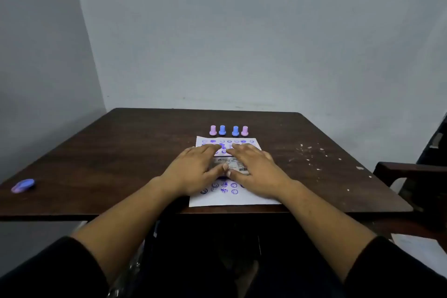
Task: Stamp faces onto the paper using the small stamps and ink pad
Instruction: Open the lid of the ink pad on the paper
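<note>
On a dark wooden table (121,152) by grey walls, left hand (193,167) and right hand (256,172) flat on stamped paper (242,201), grip released.

Two bare forearms in view, no watch or rings showing on the left hand (193,172) or right hand (256,172). Black sleeves (48,271) are pushed up near the elbows.

Dark brown wood table (121,152), dull sheen, flecked with white specks at right. Matt white paper (242,201), inked purple. Smooth plastic stamps (228,130), pink and blue.
</note>
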